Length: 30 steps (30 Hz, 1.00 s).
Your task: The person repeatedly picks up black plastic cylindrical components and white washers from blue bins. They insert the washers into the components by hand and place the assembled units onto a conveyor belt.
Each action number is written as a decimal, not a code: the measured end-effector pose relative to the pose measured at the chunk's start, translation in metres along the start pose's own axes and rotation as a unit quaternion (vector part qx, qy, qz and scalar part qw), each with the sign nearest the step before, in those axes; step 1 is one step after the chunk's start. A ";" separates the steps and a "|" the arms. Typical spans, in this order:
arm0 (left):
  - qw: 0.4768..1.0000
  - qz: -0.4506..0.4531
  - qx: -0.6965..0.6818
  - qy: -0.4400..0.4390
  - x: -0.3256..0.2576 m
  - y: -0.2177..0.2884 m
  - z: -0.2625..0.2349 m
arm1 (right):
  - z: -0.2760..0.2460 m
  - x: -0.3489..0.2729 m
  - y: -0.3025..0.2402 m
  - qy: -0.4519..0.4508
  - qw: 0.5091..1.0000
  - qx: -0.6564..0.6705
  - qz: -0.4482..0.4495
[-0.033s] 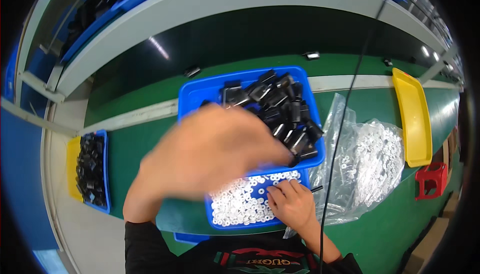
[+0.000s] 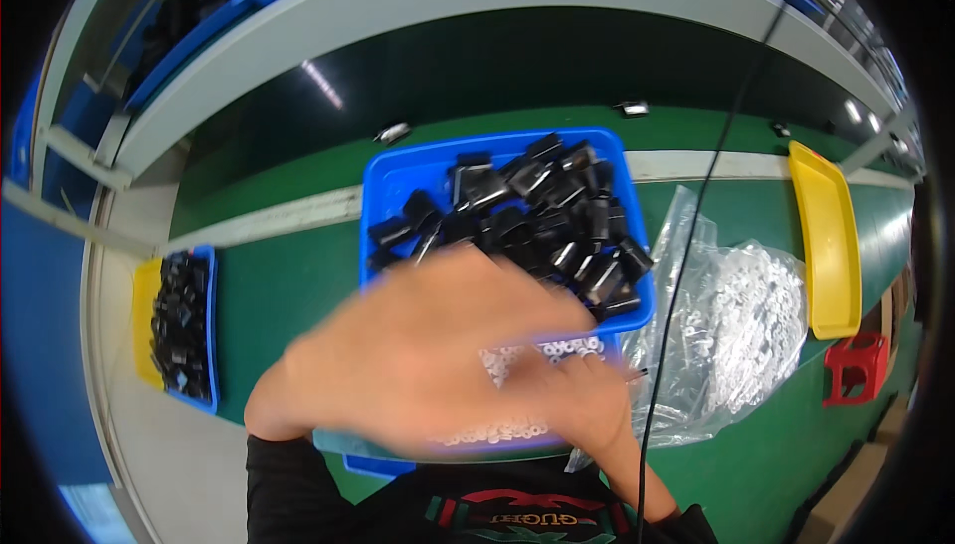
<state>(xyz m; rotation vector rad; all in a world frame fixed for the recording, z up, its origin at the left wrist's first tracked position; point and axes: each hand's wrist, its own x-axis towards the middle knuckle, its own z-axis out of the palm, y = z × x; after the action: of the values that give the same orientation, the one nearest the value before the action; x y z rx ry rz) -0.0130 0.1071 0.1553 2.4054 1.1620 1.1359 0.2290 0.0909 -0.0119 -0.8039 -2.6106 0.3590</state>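
Observation:
My left hand [image 2: 428, 345] is smeared by motion, so its fingers cannot be read. It hovers over the front of a blue tray [image 2: 645, 290] holding a heap of black, box-like plastic parts [image 2: 537, 211]. Below that tray's near edge, small white ring-shaped washers [image 2: 497, 432] lie in a second blue tray, largely covered by this hand. At the right end of the washers is my right hand [image 2: 594, 407], its fingers mostly hidden behind the left. A thin dark stick [image 2: 638, 375] pokes out beside the right hand's knuckles; the hand appears closed on it.
Right of the trays lies a clear plastic bag [image 2: 751, 330] of white washers, then a yellow tray [image 2: 828, 246]. A blue tray [image 2: 212, 335] of black parts stands far left. A dark cable [image 2: 678, 246] hangs across the view. A red stool [image 2: 858, 370] is at right.
My left hand has moved down and toward me, off the black parts and across the washers and right hand. The right hand stays in about the same place.

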 end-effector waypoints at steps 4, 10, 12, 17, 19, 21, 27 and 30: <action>0.962 0.246 0.034 0.114 -0.001 0.033 0.025 | -0.013 0.012 -0.009 0.022 0.999 0.030 0.032; 0.955 0.250 0.006 0.159 -0.036 0.037 0.024 | 0.001 0.008 -0.010 0.054 0.997 0.032 0.053; 0.983 0.074 -0.011 0.167 -0.055 0.047 0.013 | 0.001 0.008 -0.011 0.054 0.997 0.025 0.044; 0.958 -0.203 0.185 0.083 -0.082 -0.031 -0.010 | -0.001 0.011 -0.010 0.052 0.997 0.028 0.043; 0.939 -0.281 0.186 0.066 -0.082 -0.044 -0.003 | -0.002 0.010 -0.009 0.045 0.998 0.023 0.046; 0.934 -0.259 0.242 0.036 -0.087 -0.054 0.003 | -0.001 0.006 -0.008 0.034 0.998 0.006 0.043; 0.921 -0.305 0.243 0.000 -0.094 -0.091 -0.002 | 0.000 0.003 -0.005 0.036 0.999 0.022 0.013; 0.915 -0.344 0.208 -0.023 -0.087 -0.099 -0.002 | -0.003 0.007 -0.008 0.076 0.996 0.021 0.032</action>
<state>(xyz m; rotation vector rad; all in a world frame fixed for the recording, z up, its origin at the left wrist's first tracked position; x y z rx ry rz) -0.1033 0.1065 0.0597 1.9422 2.1673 0.6370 0.2212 0.0893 -0.0042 -0.8659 -2.4337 0.3558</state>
